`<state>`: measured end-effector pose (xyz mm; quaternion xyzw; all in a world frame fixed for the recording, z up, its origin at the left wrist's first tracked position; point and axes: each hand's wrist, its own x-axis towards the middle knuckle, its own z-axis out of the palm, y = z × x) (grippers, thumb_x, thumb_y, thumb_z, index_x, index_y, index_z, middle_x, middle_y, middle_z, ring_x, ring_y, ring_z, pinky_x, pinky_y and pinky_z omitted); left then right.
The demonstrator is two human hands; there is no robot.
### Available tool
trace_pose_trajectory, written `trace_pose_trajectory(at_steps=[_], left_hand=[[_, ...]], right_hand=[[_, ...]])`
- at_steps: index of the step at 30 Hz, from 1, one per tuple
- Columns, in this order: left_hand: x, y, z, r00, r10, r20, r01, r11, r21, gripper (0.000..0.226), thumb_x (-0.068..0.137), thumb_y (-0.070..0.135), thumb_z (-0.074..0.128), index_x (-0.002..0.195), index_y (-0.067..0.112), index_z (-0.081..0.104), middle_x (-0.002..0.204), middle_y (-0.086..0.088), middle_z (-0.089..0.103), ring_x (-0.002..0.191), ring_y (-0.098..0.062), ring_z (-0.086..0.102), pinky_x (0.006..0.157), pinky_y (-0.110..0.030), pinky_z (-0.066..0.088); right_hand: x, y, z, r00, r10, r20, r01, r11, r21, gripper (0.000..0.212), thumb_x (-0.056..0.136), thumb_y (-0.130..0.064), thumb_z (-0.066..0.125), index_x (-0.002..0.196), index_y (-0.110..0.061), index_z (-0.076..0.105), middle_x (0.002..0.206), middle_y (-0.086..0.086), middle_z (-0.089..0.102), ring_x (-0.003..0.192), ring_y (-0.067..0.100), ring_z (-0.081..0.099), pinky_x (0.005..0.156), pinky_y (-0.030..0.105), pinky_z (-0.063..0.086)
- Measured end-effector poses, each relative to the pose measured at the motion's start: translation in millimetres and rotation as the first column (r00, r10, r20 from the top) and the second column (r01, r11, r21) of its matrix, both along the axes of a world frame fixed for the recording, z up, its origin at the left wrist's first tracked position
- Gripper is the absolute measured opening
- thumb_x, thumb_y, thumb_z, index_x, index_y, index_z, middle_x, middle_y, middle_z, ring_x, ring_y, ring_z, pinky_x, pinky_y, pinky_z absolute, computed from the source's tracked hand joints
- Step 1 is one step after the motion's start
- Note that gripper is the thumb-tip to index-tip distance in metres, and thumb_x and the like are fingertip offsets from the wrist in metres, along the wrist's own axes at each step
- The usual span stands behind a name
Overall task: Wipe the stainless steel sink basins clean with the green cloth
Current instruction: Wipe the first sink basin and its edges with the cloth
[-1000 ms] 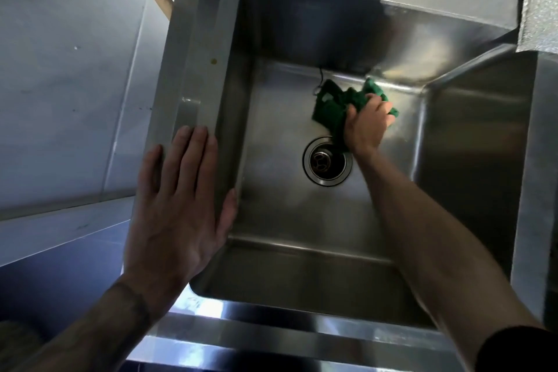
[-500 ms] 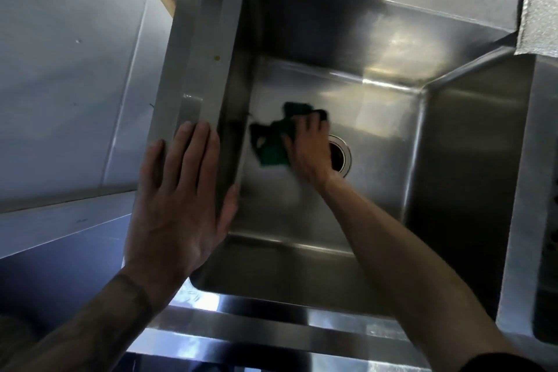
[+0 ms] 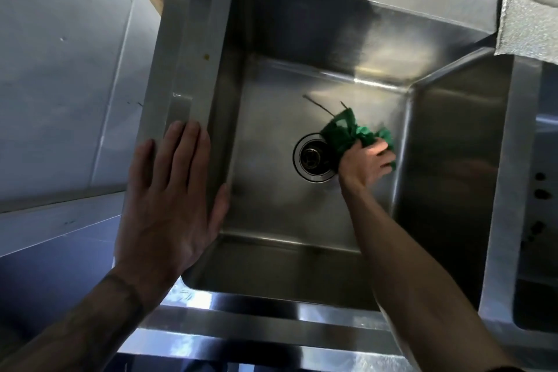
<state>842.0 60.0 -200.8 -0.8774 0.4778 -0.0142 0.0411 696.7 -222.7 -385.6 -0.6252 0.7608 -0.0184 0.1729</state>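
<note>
**A:** Where is the cloth?

**B:** The crumpled green cloth [image 3: 347,133] lies on the floor of the deep rectangular stainless steel sink basin [image 3: 271,93]. It is just right of the round metal drain [image 3: 312,157] and near the right-hand wall.

**A:** Who has it?

**B:** The right hand [image 3: 367,161]. Its fingers curl over the bunched fabric and press it down on the steel. The left hand [image 3: 172,190] holds nothing. It lies flat with straight fingers on the basin's broad left rim [image 3: 184,75], thumb over the inner edge. I read that as bracing.

**A:** How will that cloth behave?

**B:** It looks soft, thin and light, with no stiffness of its own, so it takes whatever shape the hand gives it. Two loose dark threads [image 3: 317,104] trail from its far corner. I'd judge it frayed, and apt to catch on the drain's strainer if dragged straight across.

**A:** Best place to take hold, then?

**B:** Around the middle of the wad, palm on top and loose corners tucked under, so the pressure spreads and nothing flaps. The steel looks smooth and probably slick, so the cloth should glide. The effort goes into pressing, not pulling.

**A:** How far along is the job?

**B:** I cannot tell from the sheen which parts are wiped. A second basin [image 3: 540,251] shows at the right edge, and I'd guess it is yet to be done.
</note>
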Motion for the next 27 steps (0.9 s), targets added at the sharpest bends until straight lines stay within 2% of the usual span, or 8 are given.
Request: trace_pose_trajectory(at_steps=[4,7,12,14,16,18,23,27], left_hand=[[-0.8,-1.5,-0.5,1.0,0.008,0.001,-0.008,1.0,-0.003,0.071,0.109,0.044,0.043,0.16,-0.005,0.032,0.165,-0.026,0.036,0.156,-0.042,0.032,0.126,-0.059,0.025],[-0.5,-1.6,-2.2,1.0,0.005,-0.005,-0.005,1.0,-0.004,0.071,0.109,0.044,0.044,0.16,-0.004,0.032,0.165,-0.025,0.036,0.156,-0.042,0.031,0.126,-0.06,0.025],[-1.5,-1.7,-2.3,1.0,0.005,0.005,-0.005,1.0,-0.03,0.07,0.109,0.044,0.043,0.158,-0.005,0.035,0.164,-0.026,0.038,0.155,-0.042,0.033,0.126,-0.06,0.025],[-1.7,-1.4,-2.5,1.0,0.002,0.009,-0.002,0.999,-0.034,0.07,0.109,0.044,0.043,0.158,-0.005,0.035,0.164,-0.027,0.038,0.155,-0.043,0.034,0.126,-0.059,0.024],[-1.5,-1.3,-2.1,1.0,-0.006,0.009,0.007,0.999,-0.034,0.071,0.109,0.044,0.043,0.158,-0.005,0.034,0.164,-0.027,0.037,0.154,-0.043,0.034,0.126,-0.06,0.025],[-1.0,-0.6,-2.4,1.0,-0.014,0.005,0.014,0.999,-0.043,0.071,0.109,0.044,0.044,0.158,-0.006,0.034,0.163,-0.027,0.037,0.154,-0.044,0.035,0.125,-0.06,0.025],[-0.7,0.2,-2.9,1.0,-0.009,-0.001,0.009,0.997,-0.073,0.069,0.109,0.043,0.044,0.157,-0.005,0.036,0.162,-0.026,0.04,0.153,-0.043,0.036,0.125,-0.059,0.026],[1.3,0.9,-0.2,0.999,0.003,-0.053,-0.011,0.99,-0.139,0.063,0.109,0.04,0.046,0.155,-0.003,0.043,0.16,-0.023,0.045,0.152,-0.04,0.039,0.124,-0.057,0.029]], right_hand=[[30.9,-0.3,15.8,0.993,-0.112,0.046,0.108,0.99,0.088,0.062,0.102,-0.053,0.045,0.149,-0.013,0.035,0.153,0.023,0.03,0.135,0.045,0.036,0.111,0.046,0.032],[62.8,8.6,17.4,0.942,0.334,0.029,-0.335,0.938,0.091,0.075,0.092,-0.065,0.057,0.144,-0.016,0.039,0.148,0.024,0.037,0.128,0.043,0.042,0.105,0.045,0.036],[44.8,44.4,19.1,0.432,0.9,0.058,-0.902,0.432,0.021,0.06,0.086,-0.047,0.07,0.136,-0.02,0.052,0.136,0.023,0.045,0.111,0.043,0.047,0.095,0.049,0.046],[9.1,51.4,16.7,0.169,0.977,0.127,-0.986,0.166,0.033,0.059,0.081,-0.042,0.075,0.133,-0.025,0.052,0.133,0.019,0.047,0.109,0.042,0.048,0.091,0.05,0.049],[-26.7,41.7,14.6,0.083,0.989,0.126,-0.994,0.073,0.078,0.061,0.078,-0.04,0.074,0.132,-0.028,0.049,0.13,0.015,0.047,0.106,0.038,0.049,0.09,0.047,0.049],[-55.0,26.4,15.6,0.183,0.979,0.085,-0.982,0.179,0.061,0.058,0.077,-0.038,0.071,0.13,-0.026,0.051,0.127,0.016,0.047,0.103,0.039,0.05,0.089,0.046,0.049],[-87.1,31.5,24.7,0.829,0.557,0.051,-0.559,0.826,0.066,0.051,0.08,-0.031,0.075,0.123,-0.017,0.053,0.126,0.022,0.044,0.108,0.042,0.05,0.095,0.043,0.047],[-44.6,58.3,33.7,0.952,0.294,0.084,-0.304,0.942,0.141,0.052,0.079,-0.028,0.075,0.123,-0.017,0.049,0.134,0.023,0.039,0.114,0.042,0.047,0.099,0.042,0.042]])
